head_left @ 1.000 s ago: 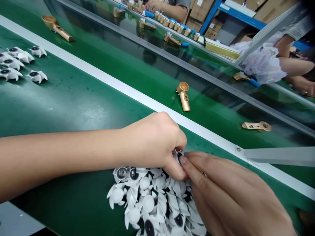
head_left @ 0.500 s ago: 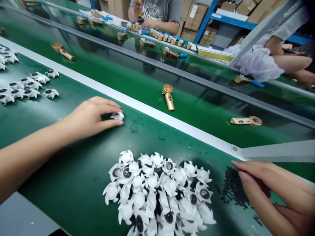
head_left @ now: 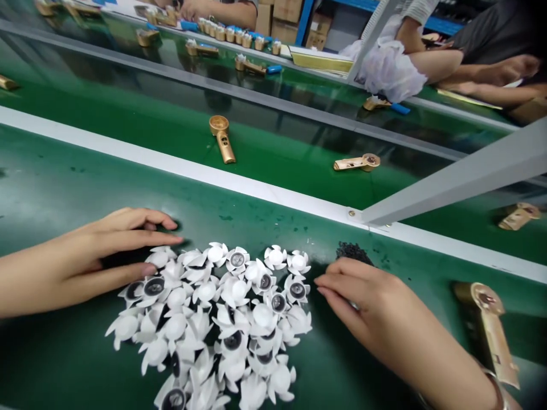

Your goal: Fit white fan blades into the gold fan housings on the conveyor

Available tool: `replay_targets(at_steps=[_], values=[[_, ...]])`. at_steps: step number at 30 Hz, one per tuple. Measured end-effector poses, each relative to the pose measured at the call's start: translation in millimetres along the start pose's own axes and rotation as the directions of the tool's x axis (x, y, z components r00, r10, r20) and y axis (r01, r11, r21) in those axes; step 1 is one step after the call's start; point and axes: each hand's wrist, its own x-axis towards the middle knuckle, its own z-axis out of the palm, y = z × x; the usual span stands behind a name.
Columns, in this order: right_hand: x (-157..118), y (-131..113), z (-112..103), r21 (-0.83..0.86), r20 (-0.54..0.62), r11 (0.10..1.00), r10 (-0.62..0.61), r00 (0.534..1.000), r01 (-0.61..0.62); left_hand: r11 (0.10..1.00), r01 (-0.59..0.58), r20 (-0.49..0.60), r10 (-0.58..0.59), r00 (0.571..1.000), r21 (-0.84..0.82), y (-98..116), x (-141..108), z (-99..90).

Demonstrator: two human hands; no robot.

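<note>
A heap of white fan impellers (head_left: 235, 290), some showing dark round centres, lies on the green table (head_left: 51, 171). At its upper left edge my left hand (head_left: 115, 250) reaches over, fingers apart, with the thumb by a white impeller. To the right of the heap is my right hand (head_left: 363, 302), its thumb and fingertips pressed together; whatever they may hold is too small to make out. Small black parts (head_left: 352, 252) are piled just behind that hand and partly hidden by it.
Gold fan bodies (head_left: 223, 139) lie on the green belt beyond a white rail (head_left: 183, 169). Another gold body (head_left: 491, 330) is at the right, near my forearm. A grey post (head_left: 448, 176) slants up at the right. People work across the line.
My left hand has let go of a white impeller and moved to the heap. My right hand has come closer to the heap's right side. The view has shifted right.
</note>
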Motion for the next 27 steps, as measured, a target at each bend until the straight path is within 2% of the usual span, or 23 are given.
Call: replay_targets(at_steps=[3, 5, 7, 9, 11, 13, 15, 19, 22, 24, 25, 27], values=[[-3.9, -0.8, 5.4, -0.050, 0.006, 0.997, -0.057, 0.998, 0.057, 0.988, -0.147, 0.178, 0.152, 0.972, -0.043, -12.9, 9.4, -13.8], [-5.7, 2.3, 12.3, -0.132, -0.029, 0.988, -0.081, 0.996, 0.077, 0.988, -0.138, 0.187, 0.148, 0.971, -0.063, -16.7, 13.6, -22.3], [-6.5, 7.1, 20.1, -0.204, -0.055, 0.976, -0.091, 0.994, 0.078, 0.990, -0.099, 0.115, 0.110, 0.987, -0.101, -15.4, 16.7, -23.7], [-6.5, 11.3, 26.4, -0.249, -0.069, 0.966, -0.094, 0.993, 0.074, 0.989, -0.077, -0.033, 0.073, 0.997, -0.125, -12.1, 19.4, -18.3], [-5.8, 12.4, 29.6, -0.276, -0.093, 0.957, -0.117, 0.989, 0.088, 0.990, -0.058, -0.165, 0.035, 0.986, -0.132, -9.2, 20.8, -10.5], [-4.5, 9.5, 30.4, -0.296, -0.130, 0.949, -0.157, 0.979, 0.113, 0.987, -0.048, -0.242, 0.010, 0.970, -0.151, -7.5, 20.0, -4.3], [-2.3, 4.3, 30.8, -0.308, -0.148, 0.942, -0.186, 0.971, 0.134, 0.981, -0.054, -0.235, 0.009, 0.972, -0.186, -6.9, 17.3, -1.3], [2.0, 1.9, 34.3, -0.348, -0.133, 0.927, -0.197, 0.971, 0.141, 0.974, -0.056, -0.133, 0.026, 0.991, -0.222, -7.3, 10.5, -1.8], [1.1, 11.8, 34.5, -0.355, -0.127, 0.921, -0.217, 0.968, 0.160, 0.985, 0.032, -0.220, -0.069, 0.973, -0.167, -6.6, 6.6, -4.3], [-0.4, 17.2, 29.3, -0.293, -0.138, 0.942, -0.209, 0.968, 0.162, 0.982, 0.147, -0.247, -0.172, 0.953, -0.118, -6.9, 3.9, -6.7], [-0.4, 17.4, 24.7, -0.243, -0.153, 0.958, -0.195, 0.969, 0.155, 0.978, 0.187, -0.226, -0.204, 0.953, -0.093, -7.6, 2.6, -8.1], [3.5, 10.4, 12.2, -0.130, -0.187, 0.982, -0.163, 0.969, 0.140, 0.980, 0.191, -0.143, -0.196, 0.970, -0.053, -10.1, 0.8, -10.9]])
